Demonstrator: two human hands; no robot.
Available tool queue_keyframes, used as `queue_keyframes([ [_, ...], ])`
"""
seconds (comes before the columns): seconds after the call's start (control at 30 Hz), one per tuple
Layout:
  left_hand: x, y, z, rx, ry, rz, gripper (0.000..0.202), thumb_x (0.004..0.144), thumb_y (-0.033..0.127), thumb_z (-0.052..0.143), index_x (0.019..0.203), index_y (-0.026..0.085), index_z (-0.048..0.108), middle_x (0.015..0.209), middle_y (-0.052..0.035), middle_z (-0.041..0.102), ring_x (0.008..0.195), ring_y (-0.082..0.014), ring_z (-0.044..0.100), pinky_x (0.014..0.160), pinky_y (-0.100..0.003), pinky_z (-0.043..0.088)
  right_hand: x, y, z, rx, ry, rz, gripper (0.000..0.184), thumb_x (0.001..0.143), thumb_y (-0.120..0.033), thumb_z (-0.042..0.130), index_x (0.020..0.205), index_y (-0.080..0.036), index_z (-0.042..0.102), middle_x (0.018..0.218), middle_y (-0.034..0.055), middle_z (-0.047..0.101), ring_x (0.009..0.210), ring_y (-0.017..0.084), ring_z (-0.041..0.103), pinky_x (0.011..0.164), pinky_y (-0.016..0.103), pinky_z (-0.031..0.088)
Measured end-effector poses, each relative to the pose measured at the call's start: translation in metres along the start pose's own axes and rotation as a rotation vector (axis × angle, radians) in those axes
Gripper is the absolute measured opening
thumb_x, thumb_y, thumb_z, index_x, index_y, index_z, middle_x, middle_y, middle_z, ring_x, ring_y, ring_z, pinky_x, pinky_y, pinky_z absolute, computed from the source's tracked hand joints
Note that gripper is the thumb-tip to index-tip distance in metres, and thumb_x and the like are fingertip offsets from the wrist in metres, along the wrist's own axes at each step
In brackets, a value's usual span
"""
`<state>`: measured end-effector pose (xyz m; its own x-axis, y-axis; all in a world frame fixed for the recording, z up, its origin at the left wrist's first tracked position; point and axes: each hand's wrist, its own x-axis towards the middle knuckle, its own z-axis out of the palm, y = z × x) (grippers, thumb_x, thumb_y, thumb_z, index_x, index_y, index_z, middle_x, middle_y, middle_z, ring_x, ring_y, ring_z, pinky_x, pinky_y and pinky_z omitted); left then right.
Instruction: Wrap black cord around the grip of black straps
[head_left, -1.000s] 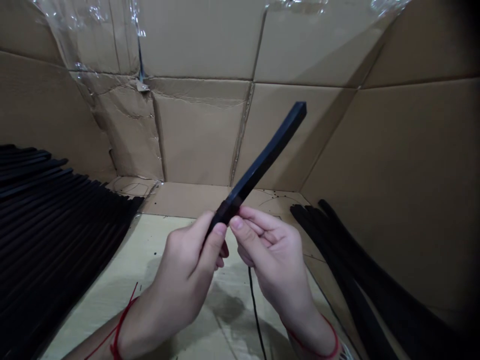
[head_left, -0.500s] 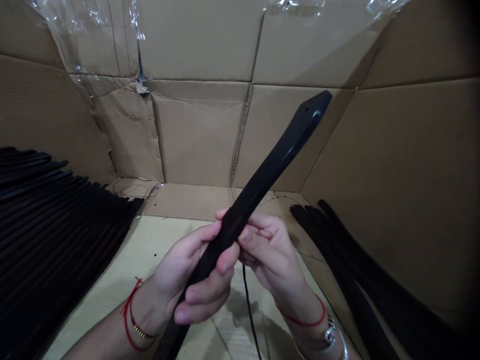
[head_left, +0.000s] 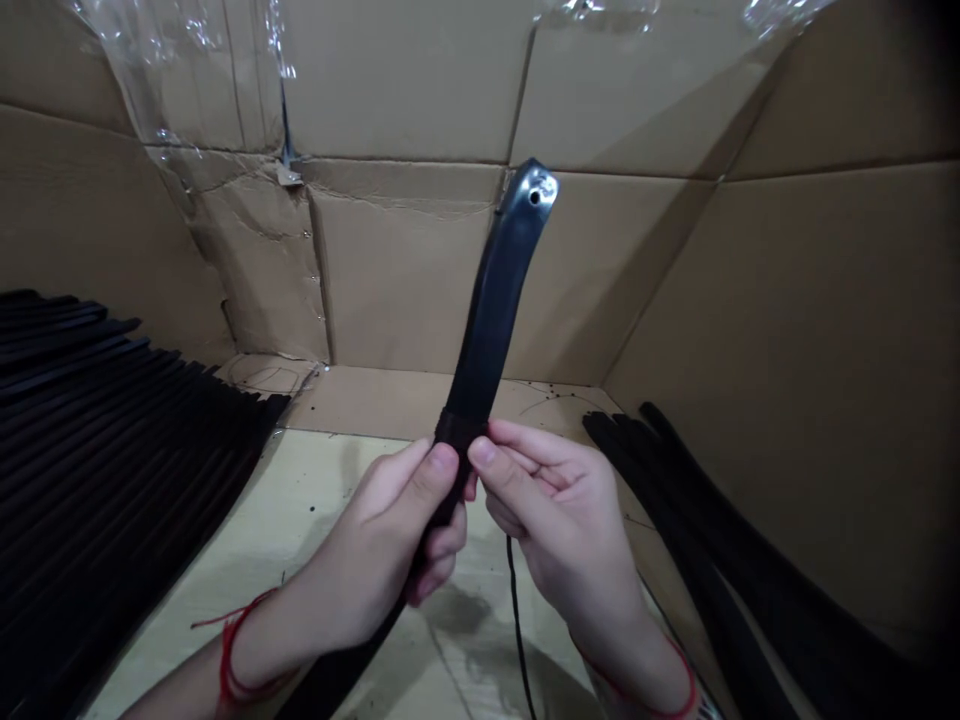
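A long, flat black strip [head_left: 491,310] with a small hole near its rounded tip stands almost upright in front of me. My left hand [head_left: 390,545] is wrapped round its lower part, thumb up against it. My right hand [head_left: 559,520] pinches something at the strip's edge, just beside the left thumb. A thin black cord [head_left: 517,625] hangs down from between the two hands. The strip's lower end runs out of view under my left wrist.
A large stack of black strips [head_left: 112,460] fills the left side. A few more black strips [head_left: 720,540] lie along the right cardboard wall. Cardboard walls [head_left: 405,260] close in the back and sides; a pale board [head_left: 300,520] forms the floor.
The strip has swung from leaning right to nearly upright, and its flat face with the hole now shows. My left hand has turned and slid on it; my right hand stays at the same spot.
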<state>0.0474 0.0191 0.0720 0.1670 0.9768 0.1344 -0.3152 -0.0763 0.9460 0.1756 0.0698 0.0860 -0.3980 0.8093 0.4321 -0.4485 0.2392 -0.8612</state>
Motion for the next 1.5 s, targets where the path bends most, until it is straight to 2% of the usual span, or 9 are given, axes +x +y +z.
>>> queue_keyframes([
  [0.23, 0.000, -0.003, -0.009, -0.607, -0.551, -0.114, 0.045, 0.100, 0.051, 0.030, 0.085, 0.016, 0.054, 0.047, 0.0069, 0.033, 0.028, -0.0039, 0.027, 0.029, -0.010, 0.029, -0.002, -0.005, -0.004, 0.161, -0.123, 0.161, 0.011, 0.079, -0.027, 0.074, 0.086, -0.018, 0.071, 0.051, -0.0041, 0.052, 0.041, 0.003, 0.025, 0.038, 0.018, 0.016],
  [0.4, 0.004, -0.013, -0.014, -0.784, -0.716, -0.228, 0.054, 0.100, 0.051, 0.018, 0.078, 0.016, 0.053, 0.040, 0.0061, 0.030, 0.023, -0.0060, 0.023, 0.024, -0.012, 0.023, -0.002, -0.010, -0.003, 0.138, -0.184, 0.330, 0.031, 0.072, -0.037, 0.079, 0.091, -0.014, 0.072, 0.050, -0.0055, 0.046, 0.040, 0.003, 0.022, 0.037, 0.018, 0.016],
  [0.5, 0.006, -0.008, -0.013, -0.528, -0.594, -0.283, 0.061, 0.097, 0.061, 0.021, 0.074, 0.015, 0.054, 0.042, 0.0022, 0.040, 0.028, -0.0085, 0.036, 0.028, -0.016, 0.032, -0.001, -0.009, -0.004, 0.069, -0.086, 0.255, 0.024, 0.075, -0.034, 0.077, 0.089, -0.015, 0.072, 0.053, -0.0022, 0.053, 0.040, 0.005, 0.033, 0.036, 0.018, 0.023],
  [0.63, 0.001, 0.006, -0.004, 0.097, -0.035, -0.040, 0.046, 0.094, 0.057, 0.044, 0.082, 0.014, 0.055, 0.057, -0.0001, 0.053, 0.046, -0.0094, 0.050, 0.045, -0.017, 0.042, 0.003, -0.005, 0.000, -0.012, 0.042, 0.126, 0.015, 0.074, -0.026, 0.078, 0.075, -0.014, 0.069, 0.057, 0.0001, 0.059, 0.047, 0.008, 0.050, 0.038, 0.018, 0.036],
  [0.73, -0.004, 0.011, 0.003, 0.349, 0.139, 0.081, 0.035, 0.097, 0.045, 0.046, 0.083, 0.015, 0.055, 0.062, 0.0005, 0.054, 0.056, -0.0095, 0.052, 0.053, -0.016, 0.044, 0.003, -0.003, 0.007, -0.023, 0.062, 0.078, 0.012, 0.074, -0.022, 0.077, 0.073, -0.015, 0.066, 0.051, -0.0027, 0.058, 0.038, 0.007, 0.046, 0.035, 0.018, 0.037],
  [0.93, 0.001, 0.002, 0.004, -0.001, 0.144, 0.076, 0.040, 0.099, 0.045, 0.039, 0.079, 0.014, 0.053, 0.055, 0.0037, 0.046, 0.041, -0.0057, 0.042, 0.038, -0.012, 0.036, -0.002, 0.007, 0.009, -0.081, 0.142, -0.010, 0.012, 0.078, -0.027, 0.073, 0.084, -0.016, 0.069, 0.058, -0.0012, 0.062, 0.036, 0.004, 0.035, 0.032, 0.019, 0.027],
  [1.23, 0.018, -0.012, -0.013, -0.726, -0.531, -0.093, 0.054, 0.101, 0.049, 0.021, 0.084, 0.014, 0.058, 0.047, 0.0047, 0.039, 0.030, -0.0055, 0.033, 0.030, -0.012, 0.034, -0.002, 0.005, 0.000, 0.055, 0.029, 0.022, 0.015, 0.081, -0.030, 0.071, 0.081, -0.019, 0.062, 0.055, 0.0011, 0.065, 0.037, 0.004, 0.025, 0.035, 0.019, 0.016],
  [1.4, 0.017, -0.002, -0.012, -0.353, -0.157, -0.108, 0.045, 0.100, 0.048, 0.036, 0.089, 0.010, 0.058, 0.062, -0.0051, 0.059, 0.056, -0.0122, 0.061, 0.055, -0.019, 0.053, 0.002, 0.007, -0.001, -0.079, 0.205, -0.043, 0.015, 0.075, -0.028, 0.077, 0.079, -0.017, 0.067, 0.053, -0.0018, 0.056, 0.040, 0.006, 0.035, 0.034, 0.019, 0.020],
  [1.5, 0.010, 0.007, -0.007, -0.298, 0.039, -0.055, 0.034, 0.098, 0.043, 0.045, 0.086, 0.013, 0.054, 0.055, 0.0008, 0.053, 0.046, -0.0081, 0.053, 0.043, -0.013, 0.044, 0.005, 0.010, 0.001, -0.012, 0.168, -0.003, 0.016, 0.073, -0.029, 0.079, 0.078, -0.017, 0.068, 0.050, -0.0060, 0.046, 0.038, 0.003, 0.025, 0.034, 0.018, 0.017],
])
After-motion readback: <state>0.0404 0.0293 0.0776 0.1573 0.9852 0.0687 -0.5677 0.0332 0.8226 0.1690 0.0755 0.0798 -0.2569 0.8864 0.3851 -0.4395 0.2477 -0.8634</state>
